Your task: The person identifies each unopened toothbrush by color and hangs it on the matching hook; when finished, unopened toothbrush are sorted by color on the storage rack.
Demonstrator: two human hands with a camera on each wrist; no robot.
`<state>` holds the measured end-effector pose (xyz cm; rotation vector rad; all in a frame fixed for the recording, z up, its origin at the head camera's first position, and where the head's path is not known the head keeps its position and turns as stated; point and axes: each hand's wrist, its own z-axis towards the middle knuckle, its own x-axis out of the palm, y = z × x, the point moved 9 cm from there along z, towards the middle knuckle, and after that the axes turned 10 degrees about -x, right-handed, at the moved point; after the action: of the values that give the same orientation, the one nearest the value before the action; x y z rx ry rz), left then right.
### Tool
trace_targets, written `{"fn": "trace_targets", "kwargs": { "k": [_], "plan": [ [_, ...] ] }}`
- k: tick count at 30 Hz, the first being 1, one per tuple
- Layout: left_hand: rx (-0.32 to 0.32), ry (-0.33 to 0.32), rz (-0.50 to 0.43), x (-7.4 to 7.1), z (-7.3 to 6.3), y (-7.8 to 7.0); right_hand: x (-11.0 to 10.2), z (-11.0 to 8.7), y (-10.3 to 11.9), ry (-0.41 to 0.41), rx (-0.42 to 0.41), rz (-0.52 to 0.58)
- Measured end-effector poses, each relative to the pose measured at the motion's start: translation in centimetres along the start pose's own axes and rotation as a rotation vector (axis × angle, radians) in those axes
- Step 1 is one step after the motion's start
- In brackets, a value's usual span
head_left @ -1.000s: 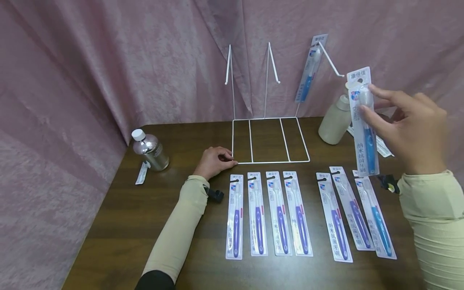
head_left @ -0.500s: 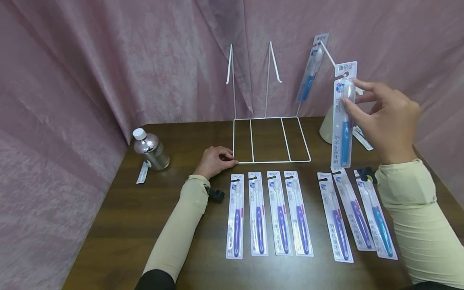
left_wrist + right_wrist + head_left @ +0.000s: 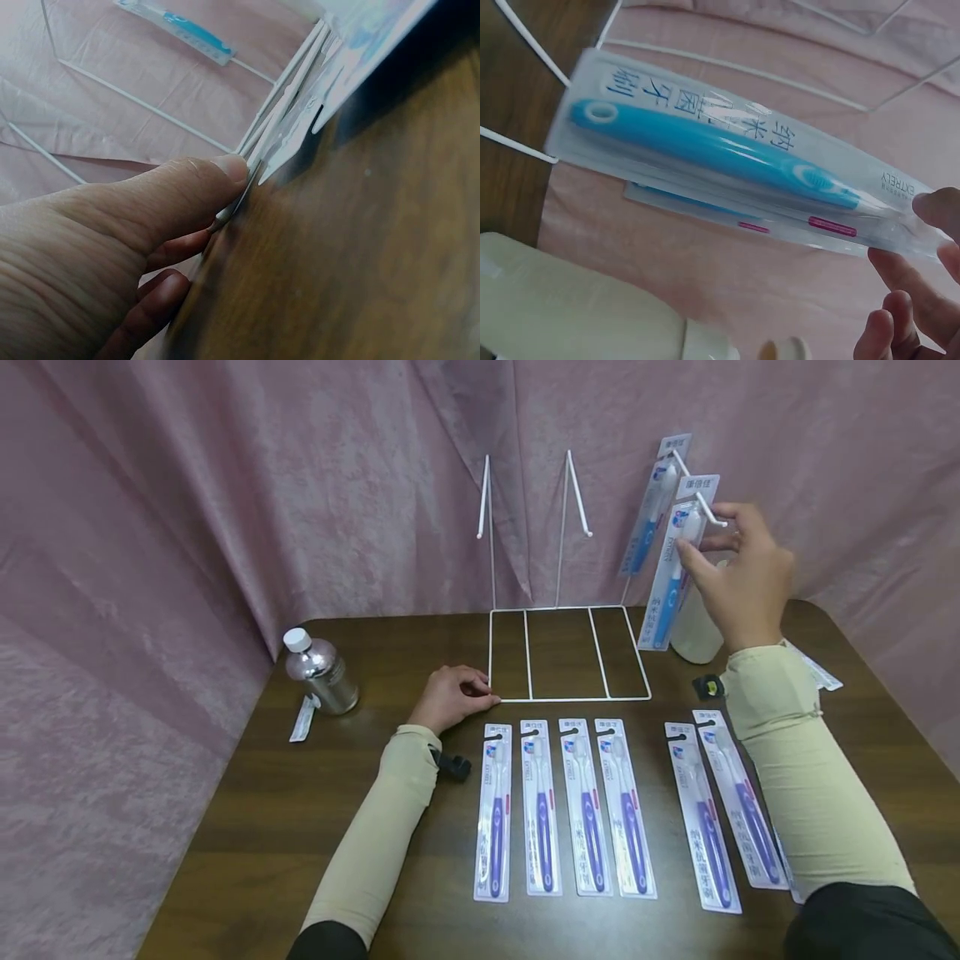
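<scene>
My right hand [image 3: 750, 572] pinches a packaged blue toothbrush [image 3: 667, 602] between thumb and fingers. Its card is on the right hook [image 3: 711, 512] of a white wire display rack [image 3: 570, 699], and the hook's tip pokes out in front. Farther back on that hook hangs another packaged blue toothbrush [image 3: 641, 539]. In the right wrist view the held toothbrush [image 3: 712, 150] fills the middle, with fingertips at its brush-head end. My left hand [image 3: 453, 696] grips the front left corner of the rack's base; the left wrist view shows the thumb [image 3: 229, 169] on the wire.
Several packaged purple toothbrushes [image 3: 543, 827] lie in a row before the rack. More purple packs [image 3: 708, 835] lie to the right, one pack mostly hidden under my right forearm. A cream bottle [image 3: 696, 631] stands behind the held pack, a silver bottle [image 3: 322, 672] at left.
My right hand has moved left and away from me, bringing the blue toothbrush pack from beside the hook onto it. My left hand stays on the rack corner.
</scene>
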<state>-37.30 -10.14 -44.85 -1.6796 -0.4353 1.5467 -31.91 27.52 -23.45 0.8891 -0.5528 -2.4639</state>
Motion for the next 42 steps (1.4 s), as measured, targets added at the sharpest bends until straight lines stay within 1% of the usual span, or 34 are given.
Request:
{"fn": "trace_targets", "kwargs": {
  "k": [4,8,11,15,16,21,25,29,32,34,36,39,42],
  "plan": [
    [-0.006,-0.011,0.013,-0.1,-0.2,0.2,2.1,1.6,-0.8,0.025,0.039,-0.001],
    [0.001,-0.009,0.017,0.0,-0.4,0.0,3.7,3.1,-2.1,0.051,0.132,-0.011],
    [-0.004,-0.005,0.021,0.2,-0.5,-0.2,4.6,4.1,-2.8,0.058,0.173,-0.043],
    [-0.02,-0.002,0.019,0.4,-0.5,-0.4,5.4,5.1,-3.3,0.044,0.158,-0.088],
    [-0.022,0.001,0.016,0.5,-0.5,-0.5,5.5,5.2,-3.5,0.048,0.165,-0.095],
    [0.005,0.004,0.032,0.8,-0.5,-0.9,6.0,5.7,-4.5,0.073,0.203,-0.128],
    [0.028,-0.003,0.041,1.1,-0.3,-1.0,6.0,5.8,-4.7,0.079,0.224,-0.137],
    [0.022,0.001,0.021,1.2,-0.2,-0.9,5.6,5.9,-4.6,0.067,0.222,-0.122],
    [0.01,0.008,0.022,1.2,-0.1,-0.7,5.2,5.7,-4.5,0.074,0.235,-0.087],
    [0.007,0.005,0.025,1.1,0.0,-0.7,4.7,5.3,-4.4,0.075,0.245,-0.048],
    [0.003,0.002,0.024,1.1,0.1,-0.5,3.8,4.8,-4.0,0.057,0.237,-0.006],
    [0.0,0.0,0.026,1.1,0.2,-0.4,1.4,3.6,-2.8,0.001,0.164,0.03],
    [-0.005,0.006,0.033,1.2,0.1,-0.3,-1.6,1.5,-1.4,-0.017,0.073,0.008]
  ]
}}
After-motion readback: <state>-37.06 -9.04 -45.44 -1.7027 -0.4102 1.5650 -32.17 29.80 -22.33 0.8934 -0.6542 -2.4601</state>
